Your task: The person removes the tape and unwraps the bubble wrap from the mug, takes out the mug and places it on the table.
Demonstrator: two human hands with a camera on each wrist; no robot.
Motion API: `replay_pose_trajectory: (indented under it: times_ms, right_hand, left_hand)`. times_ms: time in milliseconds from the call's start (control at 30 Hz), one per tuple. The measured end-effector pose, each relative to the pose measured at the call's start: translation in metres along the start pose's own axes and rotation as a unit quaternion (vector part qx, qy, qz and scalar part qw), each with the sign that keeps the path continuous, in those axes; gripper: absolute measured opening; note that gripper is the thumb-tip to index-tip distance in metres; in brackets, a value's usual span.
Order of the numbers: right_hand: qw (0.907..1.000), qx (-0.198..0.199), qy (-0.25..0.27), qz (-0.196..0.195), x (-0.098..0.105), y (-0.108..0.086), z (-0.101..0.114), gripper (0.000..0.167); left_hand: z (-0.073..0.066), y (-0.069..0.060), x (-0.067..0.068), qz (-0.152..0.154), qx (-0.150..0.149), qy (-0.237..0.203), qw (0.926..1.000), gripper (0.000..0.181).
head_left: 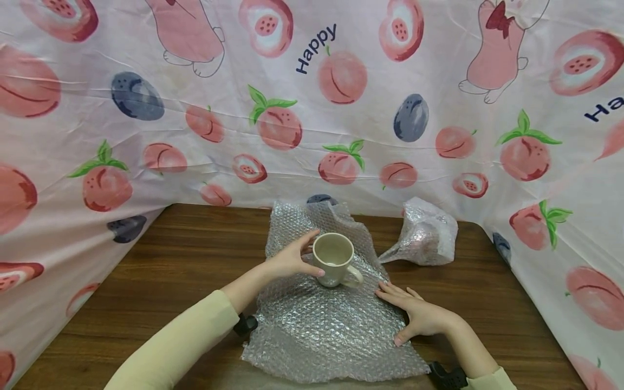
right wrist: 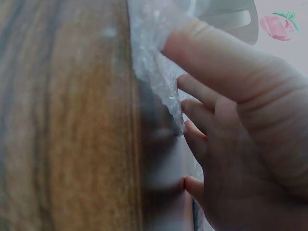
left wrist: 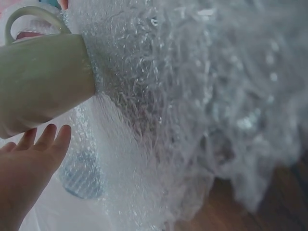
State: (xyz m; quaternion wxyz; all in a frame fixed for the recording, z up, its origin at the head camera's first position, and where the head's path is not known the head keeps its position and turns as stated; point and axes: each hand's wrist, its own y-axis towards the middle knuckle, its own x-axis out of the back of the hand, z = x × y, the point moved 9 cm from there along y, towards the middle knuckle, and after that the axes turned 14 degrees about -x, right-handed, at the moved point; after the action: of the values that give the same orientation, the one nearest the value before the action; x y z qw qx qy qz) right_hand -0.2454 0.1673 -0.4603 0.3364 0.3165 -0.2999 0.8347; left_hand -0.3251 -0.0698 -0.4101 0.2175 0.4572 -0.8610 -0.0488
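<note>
Standing on bubble wrap [head_left: 336,330]: mug [head_left: 330,273], between hands [head_left: 294,260] [head_left: 421,315], nearer left.

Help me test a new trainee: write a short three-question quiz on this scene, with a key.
1. Which hand is nearer the glossy, cream-coloured, cylindrical mug?
2. True or false: the mug's opening faces down.
3. The crumpled bundle of clear bubble wrap lies: (a) to the mug's left; (b) toward the far right corner of the dark brown wooden table; (c) inside the mug.

Key:
1. The left hand; the right hand is at the edge of the spread, clear bubble-wrap sheet.
2. False; it faces up.
3. b
</note>
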Motion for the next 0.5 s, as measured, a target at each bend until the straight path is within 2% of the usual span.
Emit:
replay_pose_trajectory:
  times_ms: [500]
  right_hand:
    - [1.0, 0.0, -0.008, -0.005, 0.0001, 0.0003, 0.0007, 0.106]
  left_hand:
    - [0.0034, 0.0087, -0.0091, -0.032, -0.025, 0.012, 0.9991, 0.096]
